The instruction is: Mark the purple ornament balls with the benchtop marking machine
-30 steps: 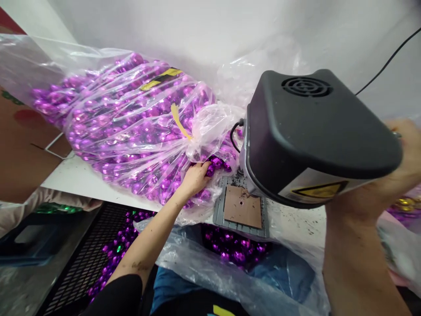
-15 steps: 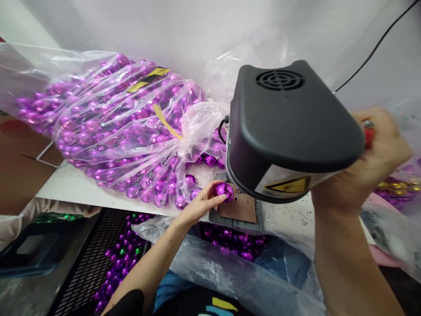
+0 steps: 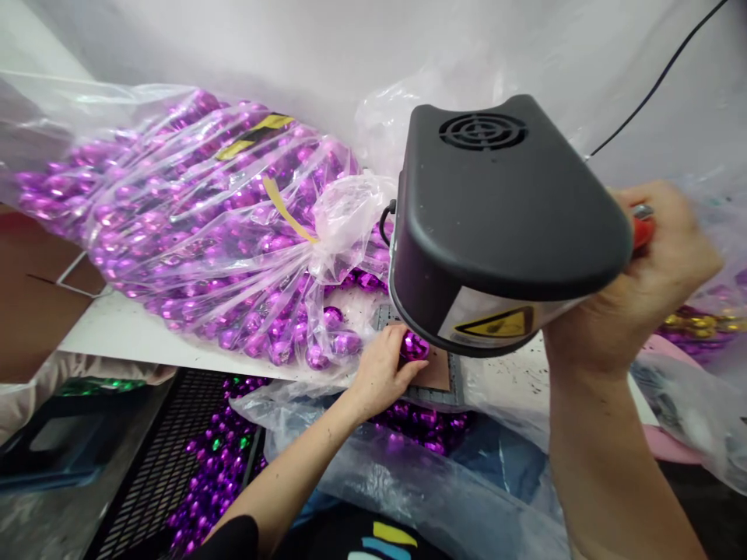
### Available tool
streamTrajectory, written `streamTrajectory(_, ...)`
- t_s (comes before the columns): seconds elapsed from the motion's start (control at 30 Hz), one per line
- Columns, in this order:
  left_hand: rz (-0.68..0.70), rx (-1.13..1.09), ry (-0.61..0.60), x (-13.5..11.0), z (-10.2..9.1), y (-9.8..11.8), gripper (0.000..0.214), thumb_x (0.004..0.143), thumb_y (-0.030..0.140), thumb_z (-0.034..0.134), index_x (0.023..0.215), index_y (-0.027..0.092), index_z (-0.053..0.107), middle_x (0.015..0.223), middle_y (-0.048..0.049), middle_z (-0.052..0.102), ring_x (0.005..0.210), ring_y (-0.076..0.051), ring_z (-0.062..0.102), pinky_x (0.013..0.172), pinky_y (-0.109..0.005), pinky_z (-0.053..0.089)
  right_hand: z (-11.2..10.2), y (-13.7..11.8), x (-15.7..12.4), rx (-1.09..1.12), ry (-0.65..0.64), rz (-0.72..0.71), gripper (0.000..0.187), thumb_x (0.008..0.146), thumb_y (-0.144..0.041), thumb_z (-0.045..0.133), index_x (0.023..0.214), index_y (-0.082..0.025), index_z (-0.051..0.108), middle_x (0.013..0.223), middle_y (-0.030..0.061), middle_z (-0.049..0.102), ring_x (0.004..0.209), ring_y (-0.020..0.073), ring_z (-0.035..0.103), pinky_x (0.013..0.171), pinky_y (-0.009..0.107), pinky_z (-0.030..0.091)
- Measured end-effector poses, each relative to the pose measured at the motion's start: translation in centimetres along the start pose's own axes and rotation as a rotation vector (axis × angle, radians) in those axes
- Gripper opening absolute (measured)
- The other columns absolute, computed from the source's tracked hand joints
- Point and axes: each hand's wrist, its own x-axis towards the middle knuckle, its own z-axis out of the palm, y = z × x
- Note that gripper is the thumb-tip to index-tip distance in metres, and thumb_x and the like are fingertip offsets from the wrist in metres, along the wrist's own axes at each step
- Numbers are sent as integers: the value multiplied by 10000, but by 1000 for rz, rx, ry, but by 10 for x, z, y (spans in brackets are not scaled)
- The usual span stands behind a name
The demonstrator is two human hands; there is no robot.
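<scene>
**One purple ball pinned under the machine head**

The left hand [image 3: 380, 367] comes up from below the desk edge. Its fingers [image 3: 394, 339] are closed on a single purple ball [image 3: 414, 346] and press it onto the brown pad [image 3: 439, 376] right at the fingertips. The ball is round and the pad flat, so I'd say the pinch is there to stop it rolling and to keep it squarely beneath the black machine head [image 3: 502, 218], which overhangs those fingers from above.

The right hand [image 3: 639, 284] is up at the head's far end, fingers wrapped tight round a red handle [image 3: 642, 231]. Only a sliver of the handle shows past the housing.

Just to the outer side of the left fingers, a big bag of purple balls [image 3: 187, 225] lies on the white desk [image 3: 128, 334]. Its knotted end is turned toward the hand, which looks like a way to keep the reach short. Below the left wrist, more loose balls [image 3: 423, 424] sit in clear plastic sheeting under the desk edge.
</scene>
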Motion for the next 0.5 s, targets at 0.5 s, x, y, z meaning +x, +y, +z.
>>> streamTrajectory(0.5, 67, -44, 41, -2, 22, -8, 343, 952, 385, 545, 1241, 201, 568, 1279, -128, 623, 1265, -280, 539, 1192, -584, 242, -17, -1, -26, -40, 74, -143, 343, 948, -420, 481, 845, -124, 620, 746, 2, 534, 672, 25, 461, 619, 200, 376)
